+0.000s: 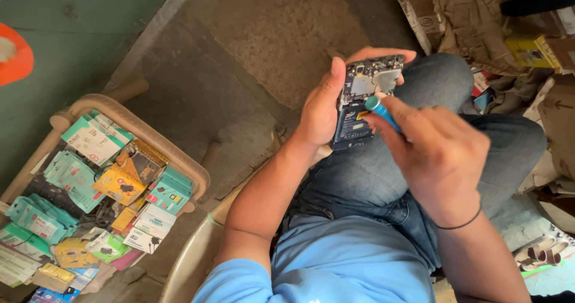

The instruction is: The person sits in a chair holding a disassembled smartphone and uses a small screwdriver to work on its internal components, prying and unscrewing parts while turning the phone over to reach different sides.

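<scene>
From the head camera, the person sits with knees drawn up in blue jeans (359, 171). The left hand (320, 108) is wrapped around an opened mobile phone (362, 102), fingers curled behind it and thumb along its near edge, holding it above the lap with its circuit board and battery facing up. The right hand (434, 153) pinches a blue-handled screwdriver (380, 111) between thumb and fingertips, its tip hidden but pointed at the phone's middle. A thin black band circles the right wrist. To the left, on the floor, a beige tray (179, 159) holds many small teal and yellow packets (120, 183). Crumpled cardboard (473, 21) lies beyond the knees.
</scene>
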Motion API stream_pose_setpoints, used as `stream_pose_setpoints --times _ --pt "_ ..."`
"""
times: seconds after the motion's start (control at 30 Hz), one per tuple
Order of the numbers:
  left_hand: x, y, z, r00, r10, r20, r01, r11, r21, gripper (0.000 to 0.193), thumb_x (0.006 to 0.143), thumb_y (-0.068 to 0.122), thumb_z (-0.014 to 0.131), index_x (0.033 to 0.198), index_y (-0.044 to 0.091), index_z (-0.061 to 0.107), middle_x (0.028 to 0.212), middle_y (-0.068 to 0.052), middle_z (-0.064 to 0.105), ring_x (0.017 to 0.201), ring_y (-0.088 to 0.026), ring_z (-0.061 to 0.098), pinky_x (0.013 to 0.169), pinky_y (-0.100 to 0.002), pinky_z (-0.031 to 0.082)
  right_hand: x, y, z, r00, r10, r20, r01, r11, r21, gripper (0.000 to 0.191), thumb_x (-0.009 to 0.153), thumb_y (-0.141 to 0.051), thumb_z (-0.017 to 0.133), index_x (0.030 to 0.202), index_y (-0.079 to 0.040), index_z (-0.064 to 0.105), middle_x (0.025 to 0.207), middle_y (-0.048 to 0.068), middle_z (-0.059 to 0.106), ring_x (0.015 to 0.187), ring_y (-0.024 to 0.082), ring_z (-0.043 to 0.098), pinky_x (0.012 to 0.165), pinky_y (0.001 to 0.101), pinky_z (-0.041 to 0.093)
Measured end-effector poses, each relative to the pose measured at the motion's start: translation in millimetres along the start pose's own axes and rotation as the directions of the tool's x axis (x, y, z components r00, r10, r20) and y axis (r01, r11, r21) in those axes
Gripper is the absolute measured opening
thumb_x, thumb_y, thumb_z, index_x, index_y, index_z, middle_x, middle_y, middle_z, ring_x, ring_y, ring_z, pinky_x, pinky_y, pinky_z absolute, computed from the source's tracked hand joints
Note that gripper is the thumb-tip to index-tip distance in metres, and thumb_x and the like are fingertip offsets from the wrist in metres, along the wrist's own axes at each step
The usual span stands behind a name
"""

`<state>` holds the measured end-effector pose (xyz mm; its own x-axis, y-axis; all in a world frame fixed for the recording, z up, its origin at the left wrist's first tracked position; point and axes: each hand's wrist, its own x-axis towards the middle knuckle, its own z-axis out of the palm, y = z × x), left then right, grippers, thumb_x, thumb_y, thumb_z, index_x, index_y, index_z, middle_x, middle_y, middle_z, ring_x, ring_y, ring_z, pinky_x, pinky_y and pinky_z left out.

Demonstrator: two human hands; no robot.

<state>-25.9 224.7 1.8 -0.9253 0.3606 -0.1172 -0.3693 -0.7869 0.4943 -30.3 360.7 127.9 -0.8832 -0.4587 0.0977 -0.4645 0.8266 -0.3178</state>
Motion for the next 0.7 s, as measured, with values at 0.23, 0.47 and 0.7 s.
stream_pose_setpoints --times 0.23,0.47,0.7 --pt "-3.2 -2.1 -5.1 0.992 -0.021 0.128 0.03 0.997 -0.075 0.085 0.111 0.07 0.036 0.15 -0.005 0.048 0.094 -0.01 0.063 0.073 -0.013 0.061 0.064 -0.025 0.052 14.7 23.0 -4.8 0.97 0.141 0.199 -0.181 0.962 0.203 0.024 0.085 -0.023 0.091 0.099 -0.009 0.076 0.078 0.005 0.068 0.058 0.015 0.06 0.053 0.0295 0.042" --pt "0.3 -6.0 -4.2 0.989 -0.065 0.13 0.097 0.962 -0.254 0.087 0.107 0.07 0.037 0.15 -0.006 0.044 0.102 -0.013 0.064 0.075 -0.015 0.065 0.063 -0.027 0.054 -0.5 31.8 3.4 0.99 0.118 0.072 -0.136 0.927 0.349 0.03 0.085 -0.02 0.09 0.099 -0.002 0.071 0.075 0.006 0.067 0.062 0.015 0.063 0.054 0.0265 0.043" --pt "3.6 -9.6 0.2 0.991 -0.023 0.135 0.063 0.951 -0.302 0.089 0.108 0.071 0.037 0.148 -0.009 0.045 0.111 -0.017 0.064 0.073 -0.016 0.066 0.061 -0.029 0.055 -32.5 35.2 9.7 0.93 0.366 -0.027 -0.148 0.44 0.886 0.021 0.106 -0.019 0.074 0.112 0.001 0.071 0.106 0.011 0.066 0.088 0.016 0.069 0.081 0.0256 0.061"
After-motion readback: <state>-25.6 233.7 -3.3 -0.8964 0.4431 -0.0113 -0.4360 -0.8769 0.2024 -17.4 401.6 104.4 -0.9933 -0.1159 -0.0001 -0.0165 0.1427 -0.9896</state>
